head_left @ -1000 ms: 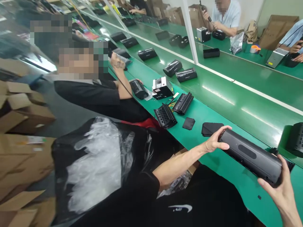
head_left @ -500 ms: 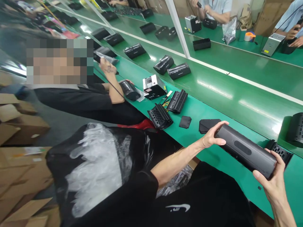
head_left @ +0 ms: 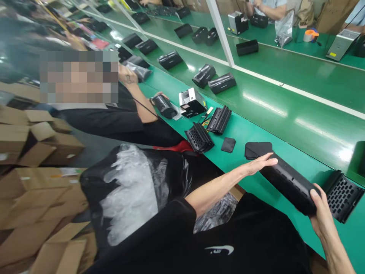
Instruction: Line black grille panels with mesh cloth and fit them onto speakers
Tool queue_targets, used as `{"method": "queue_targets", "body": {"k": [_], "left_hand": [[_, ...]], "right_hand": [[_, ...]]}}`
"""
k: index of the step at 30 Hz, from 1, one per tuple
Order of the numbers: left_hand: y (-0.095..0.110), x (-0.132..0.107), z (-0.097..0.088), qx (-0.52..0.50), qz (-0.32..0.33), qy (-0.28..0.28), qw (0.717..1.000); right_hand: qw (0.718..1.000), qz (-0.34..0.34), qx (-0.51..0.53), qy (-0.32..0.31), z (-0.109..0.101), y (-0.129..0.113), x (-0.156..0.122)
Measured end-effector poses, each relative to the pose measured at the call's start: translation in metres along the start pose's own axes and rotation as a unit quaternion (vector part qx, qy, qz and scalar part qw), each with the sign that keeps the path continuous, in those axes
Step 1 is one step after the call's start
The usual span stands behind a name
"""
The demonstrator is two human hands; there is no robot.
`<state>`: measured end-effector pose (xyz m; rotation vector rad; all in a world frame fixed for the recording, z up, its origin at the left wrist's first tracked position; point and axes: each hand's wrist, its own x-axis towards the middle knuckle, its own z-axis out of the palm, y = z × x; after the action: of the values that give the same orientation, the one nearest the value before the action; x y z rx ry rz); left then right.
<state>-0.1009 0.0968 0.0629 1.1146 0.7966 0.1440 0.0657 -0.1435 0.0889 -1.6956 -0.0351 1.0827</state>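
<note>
A long black plastic housing (head_left: 289,184) with rounded sides is held at a slant over the green bench. My left hand (head_left: 262,163) is closed on its upper left end, thumb on the near side. At the lower right end, my right hand (head_left: 321,207) grips it with the thumb along the edge. A row of small slots shows on the side facing me. Just right of my right hand lies a black perforated part (head_left: 343,196). Beyond my left hand is a stack of flat black sheets (head_left: 258,149).
Several black housings, such as this one (head_left: 222,83), rest on the green conveyor (head_left: 265,83). Along the bench are a metal-sided box (head_left: 192,102), perforated parts (head_left: 199,137) and a small black sheet (head_left: 228,144). A co-worker's arm (head_left: 145,106) is to the left, near cardboard boxes (head_left: 51,190).
The housing has been turned in my hands: its smooth face with the oval panel has rolled out of sight and a slotted side faces me. The view has shifted slightly.
</note>
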Motion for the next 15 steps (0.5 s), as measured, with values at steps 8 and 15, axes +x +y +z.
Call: {"method": "queue_targets", "body": {"k": [8,15], "left_hand": [[-0.002,-0.018,0.003,-0.053,0.084,-0.031,0.995],[0.024,-0.031,-0.003,0.081,0.176,-0.115,0.974]], "right_hand": [[0.997,-0.070,-0.020,0.017,-0.015,0.038,-0.001],[0.987,-0.139,-0.083,0.025,-0.033,0.039,-0.010]]}}
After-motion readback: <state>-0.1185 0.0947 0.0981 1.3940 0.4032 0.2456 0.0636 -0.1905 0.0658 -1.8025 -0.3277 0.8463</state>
